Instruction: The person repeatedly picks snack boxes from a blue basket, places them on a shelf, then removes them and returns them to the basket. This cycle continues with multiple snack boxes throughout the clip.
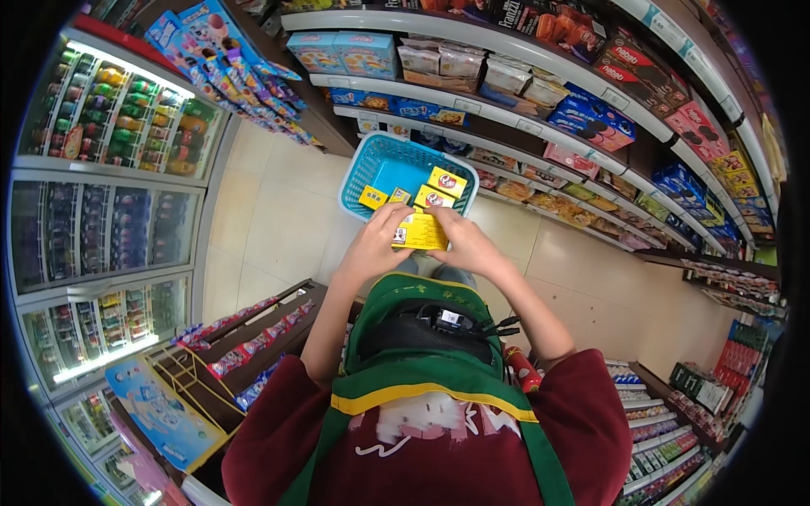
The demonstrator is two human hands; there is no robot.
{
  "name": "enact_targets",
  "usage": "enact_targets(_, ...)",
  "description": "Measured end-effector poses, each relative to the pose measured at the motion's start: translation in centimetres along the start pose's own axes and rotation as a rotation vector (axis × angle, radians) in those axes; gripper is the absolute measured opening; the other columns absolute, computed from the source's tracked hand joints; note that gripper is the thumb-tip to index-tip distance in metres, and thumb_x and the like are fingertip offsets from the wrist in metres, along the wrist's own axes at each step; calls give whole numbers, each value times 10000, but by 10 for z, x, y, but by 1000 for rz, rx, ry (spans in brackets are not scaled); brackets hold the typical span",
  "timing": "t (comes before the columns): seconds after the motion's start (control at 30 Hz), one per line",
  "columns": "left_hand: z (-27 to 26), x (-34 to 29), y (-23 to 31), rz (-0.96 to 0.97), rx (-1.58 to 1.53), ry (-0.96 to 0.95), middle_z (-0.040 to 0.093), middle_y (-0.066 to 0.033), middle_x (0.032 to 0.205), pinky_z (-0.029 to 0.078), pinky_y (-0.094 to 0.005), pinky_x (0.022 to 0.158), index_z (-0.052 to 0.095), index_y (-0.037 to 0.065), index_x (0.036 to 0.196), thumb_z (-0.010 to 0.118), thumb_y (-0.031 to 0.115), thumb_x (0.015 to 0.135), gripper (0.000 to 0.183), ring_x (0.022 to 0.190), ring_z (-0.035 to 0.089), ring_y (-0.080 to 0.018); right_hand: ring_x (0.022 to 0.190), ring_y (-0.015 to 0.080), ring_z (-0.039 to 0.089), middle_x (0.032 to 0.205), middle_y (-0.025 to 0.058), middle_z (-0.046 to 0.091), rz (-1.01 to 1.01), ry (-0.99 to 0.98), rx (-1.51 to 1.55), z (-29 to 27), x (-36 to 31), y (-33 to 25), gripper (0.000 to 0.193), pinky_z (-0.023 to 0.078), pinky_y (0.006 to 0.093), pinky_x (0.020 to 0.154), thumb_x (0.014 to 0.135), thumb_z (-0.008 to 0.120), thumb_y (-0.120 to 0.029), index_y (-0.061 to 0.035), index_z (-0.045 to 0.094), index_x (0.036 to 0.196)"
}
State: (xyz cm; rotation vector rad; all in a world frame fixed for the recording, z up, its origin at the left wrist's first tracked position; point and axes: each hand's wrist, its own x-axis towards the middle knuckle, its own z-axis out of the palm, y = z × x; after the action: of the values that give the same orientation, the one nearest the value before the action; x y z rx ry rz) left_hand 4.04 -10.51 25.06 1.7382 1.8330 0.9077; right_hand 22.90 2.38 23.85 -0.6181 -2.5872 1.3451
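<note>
Between my two hands I hold a small yellow box, with printing on the side that faces up. My left hand grips its left end and my right hand its right end. Just beyond the box, on the floor, stands a blue plastic basket with a pale rim. In its right part lie several more yellow boxes, one of them at the far right and a smaller one at the front left. My fingers and the held box hide the basket's near edge.
Shelves of packaged biscuits and snacks run along the far side and the right. Glass-door drink coolers line the left. A low snack rack stands near my left elbow, another shelf unit behind on the right. Pale tiled floor lies between.
</note>
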Motion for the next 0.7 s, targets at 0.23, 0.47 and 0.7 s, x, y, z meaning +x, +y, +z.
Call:
enact_targets(0.23, -2, 36, -61, -68, -95, -174, 403, -166, 1508, 448, -446, 1096, 570, 87, 1299, 818, 40, 715, 636, 1382, 449, -379, 1078, 435, 640, 1227, 241, 603, 175, 305, 88, 63, 28, 30, 708, 556, 459, 885, 721, 832, -102, -5, 491, 1334)
enact_targets(0.47, 6, 74, -183, -198, -158, -343, 131, -248, 1653, 438, -469, 1098, 282, 212, 1590, 812, 54, 761, 996, 1444, 331, -476, 1114, 414, 638, 1239, 238, 623, 338, 499, 166, 136, 116, 85, 658, 542, 444, 934, 699, 844, -89, 33, 561, 1280)
enact_targets(0.7, 50, 79, -337, -510, -226, -337, 440, -285, 1512, 405, -414, 1108, 175, 78, 1614, 639, 305, 969, 826, 1379, 462, -427, 1093, 416, 630, 1207, 225, 632, 434, 444, 79, 199, 208, 171, 668, 535, 433, 931, 677, 852, -84, 3, 575, 1279)
